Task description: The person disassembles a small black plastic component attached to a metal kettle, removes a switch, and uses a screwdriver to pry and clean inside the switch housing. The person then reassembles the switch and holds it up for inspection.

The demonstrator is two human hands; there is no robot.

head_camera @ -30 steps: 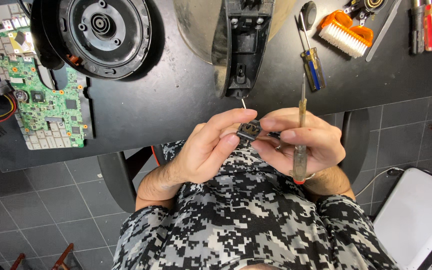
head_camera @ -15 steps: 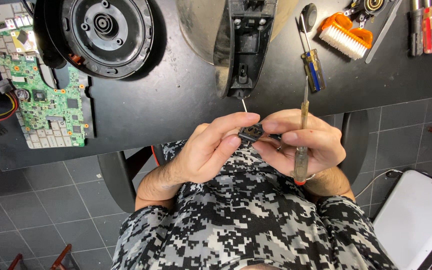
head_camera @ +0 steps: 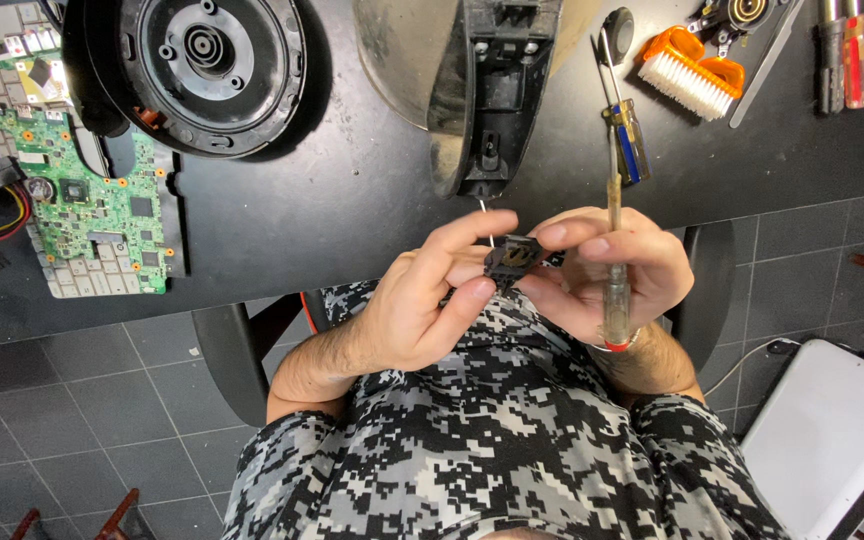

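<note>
I see my left hand (head_camera: 422,305) and right hand (head_camera: 602,275) both pinching a small black squarish plastic part (head_camera: 515,258) just below the matte black surface (head_camera: 352,210); my right also clasps a clear-handled screwdriver (head_camera: 614,270)

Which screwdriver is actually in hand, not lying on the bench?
The clear amber-handled screwdriver, held upright in the right hand. The blue-handled one and the red-handled one lie untouched on the black table.
</note>
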